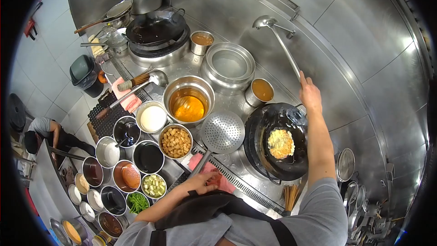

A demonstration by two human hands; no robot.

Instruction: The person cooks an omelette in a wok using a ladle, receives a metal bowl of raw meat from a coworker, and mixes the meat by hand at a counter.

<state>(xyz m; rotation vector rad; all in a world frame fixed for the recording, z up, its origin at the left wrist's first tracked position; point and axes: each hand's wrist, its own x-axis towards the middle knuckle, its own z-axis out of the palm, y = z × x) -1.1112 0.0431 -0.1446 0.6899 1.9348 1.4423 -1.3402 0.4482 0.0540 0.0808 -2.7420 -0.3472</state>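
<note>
My right hand is closed round the handle of a long metal ladle, raised along the back wall. The ladle's bowl is beside a small wall tap. Below that arm, a dark wok sits on the range with cooked egg, yellow and browned, in its middle. My left hand is low at the counter's front edge, its fingers curled on a pink cloth. Near it, a perforated strainer lies with its handle pointing towards me.
Left of the strainer stand a pot of orange liquid, a bowl of browned cubes and several sauce containers. A second wok is at the back left. A bamboo brush is near the front. Another person bends at far left.
</note>
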